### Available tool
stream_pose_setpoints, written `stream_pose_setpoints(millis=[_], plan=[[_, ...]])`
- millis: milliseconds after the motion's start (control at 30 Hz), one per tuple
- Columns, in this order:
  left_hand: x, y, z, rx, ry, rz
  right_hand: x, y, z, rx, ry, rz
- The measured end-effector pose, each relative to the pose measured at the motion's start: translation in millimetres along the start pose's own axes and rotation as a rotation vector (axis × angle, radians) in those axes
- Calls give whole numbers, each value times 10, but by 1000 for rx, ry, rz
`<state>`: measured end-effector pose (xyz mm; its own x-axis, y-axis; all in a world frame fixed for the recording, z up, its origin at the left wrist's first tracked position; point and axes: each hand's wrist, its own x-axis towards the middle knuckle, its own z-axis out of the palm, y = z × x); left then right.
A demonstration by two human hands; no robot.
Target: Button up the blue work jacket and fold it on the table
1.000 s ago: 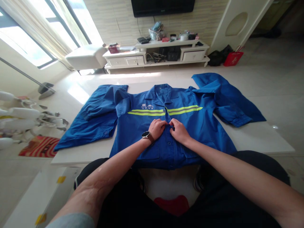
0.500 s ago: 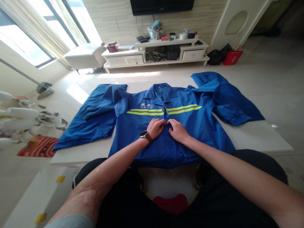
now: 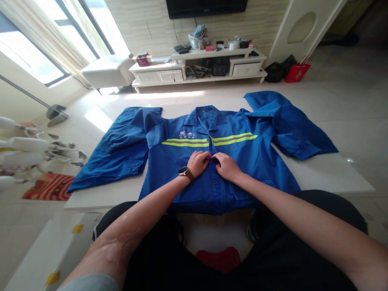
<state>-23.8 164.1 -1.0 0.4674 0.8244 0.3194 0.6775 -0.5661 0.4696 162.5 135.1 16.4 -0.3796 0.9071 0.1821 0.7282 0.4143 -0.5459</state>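
Observation:
A blue work jacket (image 3: 169, 165) with a yellow-and-grey reflective stripe lies front up, collar away from me, sleeves out to both sides. My left hand (image 3: 198, 163), with a watch on the wrist, pinches the front placket just below the stripe. Close beside it, my right hand (image 3: 226, 166) is closed on the other edge of the placket, fingertips nearly touching the left ones. Whatever button lies between the fingertips is hidden. Lower on the placket a button (image 3: 215, 182) shows. More blue cloth (image 3: 121, 161) lies under the left sleeve.
The jacket rests on a white table (image 3: 339, 178). Beyond it stands a white TV cabinet (image 3: 157, 76) with clutter on top. A red bag (image 3: 297, 72) sits on the floor at the right. White lamp arms (image 3: 30, 143) jut in at the left. Below is a red object (image 3: 220, 258).
My right hand has shifted slightly to the left, its fingertips closer to the left hand's at the placket. The jacket lies as before.

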Motion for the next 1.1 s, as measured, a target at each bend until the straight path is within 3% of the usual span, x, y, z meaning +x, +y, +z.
stream_pose_setpoints(millis=[467, 700, 867, 1100], plan=[[34, -19, -1, -246, 37, -60, 13, -9, -62, -78, -75, -62], [54, -69, 8, -256, 66, 10, 15, -24, -84, -94, -58, -40], [66, -76, 3, -281, 65, -13, 7, -39, -93, -115, -25, 30], [77, -100, 43, -281, 93, -43, 10, -70, -106, -135, -43, 22]])
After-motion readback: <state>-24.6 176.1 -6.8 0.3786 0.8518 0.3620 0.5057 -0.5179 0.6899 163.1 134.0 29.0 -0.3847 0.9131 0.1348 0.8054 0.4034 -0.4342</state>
